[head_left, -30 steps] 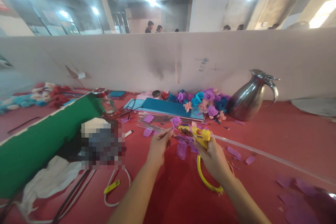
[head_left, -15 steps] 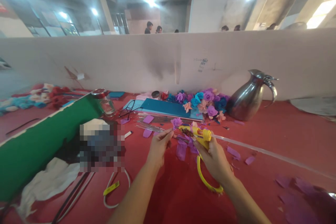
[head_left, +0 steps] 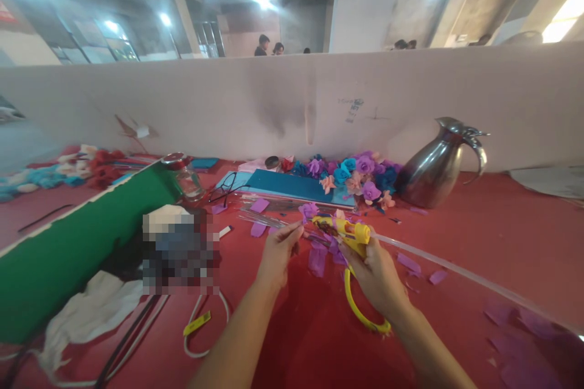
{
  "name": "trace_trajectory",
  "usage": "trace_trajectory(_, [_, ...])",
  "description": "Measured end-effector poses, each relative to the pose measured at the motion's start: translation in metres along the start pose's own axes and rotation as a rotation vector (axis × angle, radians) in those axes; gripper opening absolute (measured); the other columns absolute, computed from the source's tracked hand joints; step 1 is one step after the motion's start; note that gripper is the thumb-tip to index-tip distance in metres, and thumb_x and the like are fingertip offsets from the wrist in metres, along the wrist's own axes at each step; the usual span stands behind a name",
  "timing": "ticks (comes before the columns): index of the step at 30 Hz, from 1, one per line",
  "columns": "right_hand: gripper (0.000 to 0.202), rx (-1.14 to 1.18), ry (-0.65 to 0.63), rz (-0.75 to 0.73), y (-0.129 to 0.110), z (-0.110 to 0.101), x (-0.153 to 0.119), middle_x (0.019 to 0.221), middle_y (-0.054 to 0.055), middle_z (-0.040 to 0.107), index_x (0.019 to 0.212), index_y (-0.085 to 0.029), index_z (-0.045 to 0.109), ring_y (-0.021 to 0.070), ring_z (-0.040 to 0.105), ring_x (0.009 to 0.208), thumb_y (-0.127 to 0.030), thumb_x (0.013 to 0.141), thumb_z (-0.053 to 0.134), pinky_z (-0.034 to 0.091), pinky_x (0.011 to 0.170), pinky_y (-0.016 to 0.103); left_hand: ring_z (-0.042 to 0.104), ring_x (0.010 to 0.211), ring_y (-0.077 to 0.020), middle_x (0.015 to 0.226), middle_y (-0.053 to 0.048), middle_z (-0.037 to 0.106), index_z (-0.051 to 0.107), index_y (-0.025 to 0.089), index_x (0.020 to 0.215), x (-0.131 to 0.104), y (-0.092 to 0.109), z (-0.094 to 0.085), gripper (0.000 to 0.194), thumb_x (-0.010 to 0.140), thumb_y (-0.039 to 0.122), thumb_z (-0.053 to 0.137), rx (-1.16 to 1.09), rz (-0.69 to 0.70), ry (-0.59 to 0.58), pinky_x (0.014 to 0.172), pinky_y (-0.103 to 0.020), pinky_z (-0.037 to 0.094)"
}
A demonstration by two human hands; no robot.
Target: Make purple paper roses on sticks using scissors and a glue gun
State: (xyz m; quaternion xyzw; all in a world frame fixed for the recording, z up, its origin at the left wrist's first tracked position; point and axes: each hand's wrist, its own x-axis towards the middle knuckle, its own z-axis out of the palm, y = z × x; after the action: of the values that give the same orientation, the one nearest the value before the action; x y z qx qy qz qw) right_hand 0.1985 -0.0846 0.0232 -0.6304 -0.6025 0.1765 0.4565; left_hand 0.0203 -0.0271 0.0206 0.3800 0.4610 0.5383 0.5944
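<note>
Many flowers [head_left: 364, 164] look done, 1 o'clock. Left hand [head_left: 279, 249]: fingers pinching purple bloom [head_left: 309, 211], likely unfinished. Right hand [head_left: 378, 270]: fingers wrapping glue gun [head_left: 356, 231]. Petals [head_left: 408, 263] remain, 4 o'clock.

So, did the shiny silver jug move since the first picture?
No. Judged against the wall writing, the silver jug stands in the same spot, beside the paper flowers.

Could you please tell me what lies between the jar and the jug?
In the head view, from left to right, mainly eyeglasses, a blue folder and heaped flowers lie between the jar and the jug.
</note>
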Motion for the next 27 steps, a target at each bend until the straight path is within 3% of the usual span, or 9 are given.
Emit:
trace_trajectory(7, [0.037, -0.009, 0.034, 0.119, 0.000, -0.018, 0.011, 0.075, 0.007, 0.070, 0.096, -0.020, 0.057, 0.0244, 0.065, 0.070, -0.053, 0.079, 0.052, 0.047, 0.063, 0.031, 0.039, 0.045, -0.0050, 0.064, -0.001, 0.065, 0.076, 0.015, 0.080, 0.000, 0.003, -0.001, 0.036, 0.054, 0.040, 0.080, 0.018, 0.014, 0.064, 0.047, -0.021, 0.029])
trace_trajectory(10, [0.036, -0.081, 0.050, 0.239, 0.028, -0.043, 0.029, 0.061, 0.004, 0.066, 0.079, -0.020, 0.059, 0.0216, 0.062, 0.057, -0.054, 0.075, 0.053, 0.043, 0.053, 0.030, 0.040, 0.045, -0.0051, 0.065, -0.001, 0.066, 0.076, 0.015, 0.086, 0.000, 0.005, 0.000, 0.039, 0.055, 0.039, 0.080, -0.011, 0.027, 0.090, 0.047, -0.021, 0.030])
trace_trajectory(13, [0.036, -0.253, -0.121, 0.480, 0.069, -0.073, 0.043, 0.040, 0.002, 0.054, 0.055, -0.024, 0.049, 0.0194, 0.052, 0.039, -0.055, 0.073, 0.054, 0.037, 0.043, 0.030, 0.039, 0.044, -0.0048, 0.067, -0.002, 0.066, 0.075, 0.015, 0.084, -0.002, 0.006, 0.002, 0.035, 0.058, 0.038, 0.079, -0.033, 0.059, 0.087, 0.047, -0.022, 0.031])
trace_trajectory(16, [0.039, -0.482, -0.175, 0.537, 0.093, -0.099, 0.045, 0.045, 0.008, 0.057, 0.048, -0.024, 0.048, 0.0236, 0.058, 0.046, -0.050, 0.076, 0.053, 0.040, 0.049, 0.034, 0.039, 0.044, -0.0045, 0.068, -0.002, 0.066, 0.075, 0.015, 0.080, -0.003, 0.006, 0.004, 0.029, 0.062, 0.037, 0.077, -0.044, 0.103, 0.071, 0.048, -0.023, 0.031])
trace_trajectory(18, [0.034, -0.685, -0.075, 0.507, 0.085, -0.103, 0.040, 0.062, 0.015, 0.064, 0.054, -0.022, 0.055, 0.0313, 0.063, 0.063, -0.047, 0.076, 0.054, 0.043, 0.054, 0.040, 0.039, 0.045, -0.0047, 0.069, -0.002, 0.065, 0.075, 0.016, 0.079, -0.004, 0.004, 0.005, 0.026, 0.064, 0.037, 0.075, -0.041, 0.133, 0.064, 0.048, -0.023, 0.031])
trace_trajectory(20, [0.025, -0.804, 0.137, 0.389, 0.058, -0.090, 0.033, 0.085, 0.021, 0.065, 0.071, -0.020, 0.062, 0.0385, 0.063, 0.081, -0.043, 0.076, 0.055, 0.045, 0.061, 0.047, 0.039, 0.047, -0.0057, 0.066, -0.001, 0.063, 0.074, 0.016, 0.078, -0.006, 0.002, 0.006, 0.026, 0.066, 0.039, 0.074, -0.021, 0.154, 0.067, 0.049, -0.023, 0.031])
trace_trajectory(22, [0.024, -0.539, 0.202, 0.143, 0.022, -0.059, 0.026, 0.097, 0.018, 0.065, 0.090, -0.019, 0.061, 0.0344, 0.062, 0.091, -0.038, 0.077, 0.056, 0.048, 0.071, 0.047, 0.037, 0.048, -0.0068, 0.058, 0.001, 0.058, 0.075, 0.016, 0.081, -0.008, 0.000, 0.008, 0.029, 0.066, 0.040, 0.075, -0.008, 0.161, 0.088, 0.050, -0.023, 0.029])
trace_trajectory(24, [0.038, -0.010, 0.079, 0.033, -0.014, -0.018, 0.021, 0.101, 0.012, 0.065, 0.106, -0.021, 0.056, 0.0267, 0.064, 0.090, -0.041, 0.075, 0.061, 0.051, 0.074, 0.040, 0.036, 0.049, -0.0073, 0.051, 0.005, 0.050, 0.075, 0.016, 0.089, -0.012, -0.001, 0.011, 0.034, 0.065, 0.040, 0.075, -0.023, 0.149, 0.103, 0.050, -0.023, 0.028])
trace_trajectory(27, [0.043, 0.557, -0.094, 0.150, -0.049, 0.035, 0.020, 0.099, 0.007, 0.065, 0.108, -0.021, 0.051, 0.0201, 0.066, 0.082, -0.042, 0.073, 0.066, 0.054, 0.070, 0.033, 0.033, 0.050, -0.0072, 0.050, 0.006, 0.044, 0.075, 0.016, 0.093, -0.019, 0.000, 0.016, 0.037, 0.065, 0.041, 0.075, -0.062, 0.137, 0.058, 0.051, -0.022, 0.028])
